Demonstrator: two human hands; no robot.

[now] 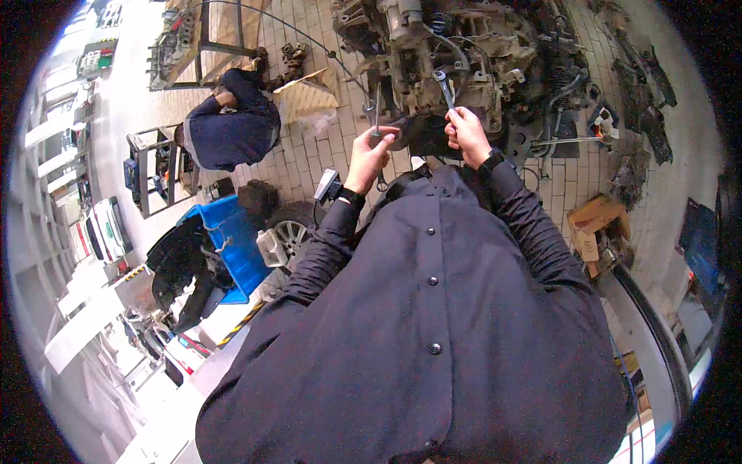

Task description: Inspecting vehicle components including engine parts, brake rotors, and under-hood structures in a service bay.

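Observation:
My right hand (468, 138) is closed around the handle of a ratchet wrench (446, 89), its round head pointing up and away from me. In my left hand (369, 158), a screwdriver (377, 116) is pinched between thumb and fingers, its thin shaft upright. Both hands are held in front of a large dirty engine assembly (483, 50) with hoses and brackets. The ratchet's head overlaps the engine in the picture; whether it touches cannot be told.
At left a person in dark clothes (236, 127) bends beside a metal frame (205, 62). A blue bin (236, 247) and a wheel (290, 236) lie at lower left. A cardboard box (595, 228) sits at right, below greasy suspension parts (568, 85) on the tiled floor.

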